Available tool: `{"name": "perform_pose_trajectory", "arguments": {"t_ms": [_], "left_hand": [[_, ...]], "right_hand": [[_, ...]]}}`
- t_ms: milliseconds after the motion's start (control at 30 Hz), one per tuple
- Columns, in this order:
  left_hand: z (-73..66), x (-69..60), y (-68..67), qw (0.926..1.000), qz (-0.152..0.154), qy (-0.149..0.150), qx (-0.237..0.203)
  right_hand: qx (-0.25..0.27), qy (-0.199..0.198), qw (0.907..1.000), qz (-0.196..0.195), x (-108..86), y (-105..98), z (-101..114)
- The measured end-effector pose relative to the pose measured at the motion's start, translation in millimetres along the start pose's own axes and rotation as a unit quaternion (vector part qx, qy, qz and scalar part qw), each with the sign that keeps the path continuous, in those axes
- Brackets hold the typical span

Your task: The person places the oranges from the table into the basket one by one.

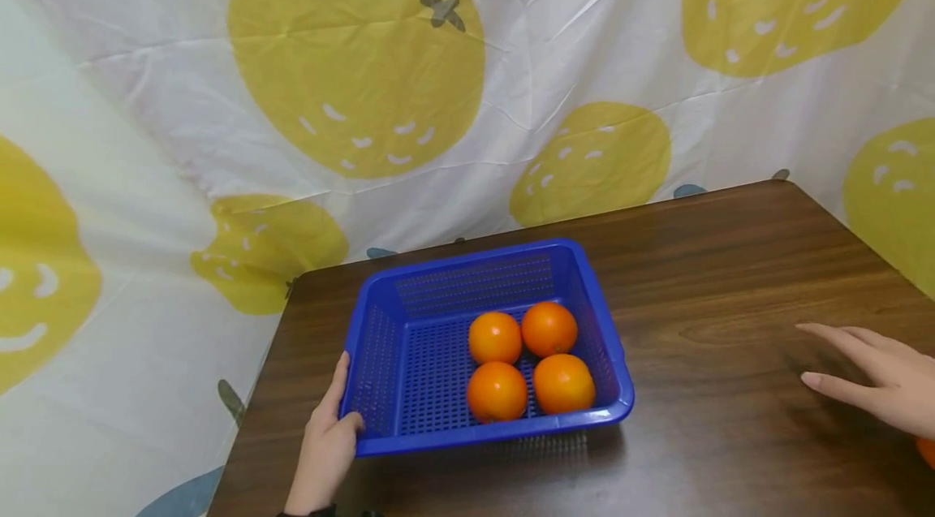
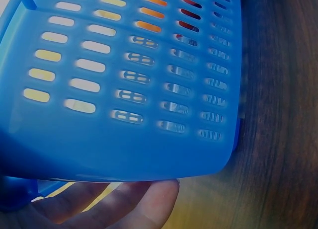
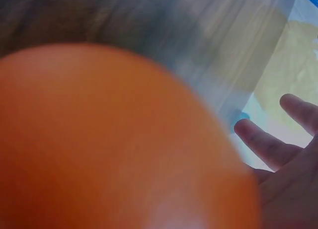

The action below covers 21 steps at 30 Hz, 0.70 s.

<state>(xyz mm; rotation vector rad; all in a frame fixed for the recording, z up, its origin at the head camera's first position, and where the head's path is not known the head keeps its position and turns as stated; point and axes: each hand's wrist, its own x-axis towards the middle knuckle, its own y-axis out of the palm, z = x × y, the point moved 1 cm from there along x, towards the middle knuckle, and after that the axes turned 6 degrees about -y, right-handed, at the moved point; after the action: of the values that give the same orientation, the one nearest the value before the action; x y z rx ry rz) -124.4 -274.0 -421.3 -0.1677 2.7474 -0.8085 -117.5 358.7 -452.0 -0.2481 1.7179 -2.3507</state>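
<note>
A blue plastic basket with perforated walls stands at the middle of the table. Several oranges lie together in its right half. At the basket's left side, my left hand grips the rim, thumb on the inner side. Fingers of that hand show under the basket's edge in the left wrist view. Off to the right, my right hand is over the table with fingers extended, holding nothing. Close to it is another orange, which fills much of the right wrist view; the head view shows only a sliver.
The brown wooden table has its back edge against a white cloth printed with yellow fruit. The same cloth hangs at the left and right sides. Wood surface stretches between the basket and my right hand.
</note>
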Motion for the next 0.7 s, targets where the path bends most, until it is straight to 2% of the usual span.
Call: {"name": "perform_pose_trajectory", "arguments": {"t_ms": [167, 300, 400, 567, 700], "left_hand": [[0.6, 0.2, 0.1, 1.0000, -0.004, 0.004, 0.002], [1.0, 0.6, -0.5, 0.9999, -0.007, 0.010, 0.006], [1.1, 0.5, -0.6, 0.9999, -0.009, 0.012, 0.005], [0.8, -0.1, -0.1, 1.0000, -0.005, 0.002, -0.003], [0.0, -0.9, 0.2, 1.0000, -0.002, -0.001, -0.002]], "right_hand": [[-0.003, 0.013, 0.9996, -0.025, -11.6, 7.3, -15.0], [-0.012, 0.007, 0.9980, -0.062, -20.9, 16.3, -26.8], [0.014, 0.009, 0.9958, -0.090, -29.0, 24.7, -36.4], [0.073, 0.031, 0.9905, -0.112, -39.5, 38.6, -54.0], [0.051, 0.046, 0.9898, -0.125, -47.1, 48.5, -66.0]]}}
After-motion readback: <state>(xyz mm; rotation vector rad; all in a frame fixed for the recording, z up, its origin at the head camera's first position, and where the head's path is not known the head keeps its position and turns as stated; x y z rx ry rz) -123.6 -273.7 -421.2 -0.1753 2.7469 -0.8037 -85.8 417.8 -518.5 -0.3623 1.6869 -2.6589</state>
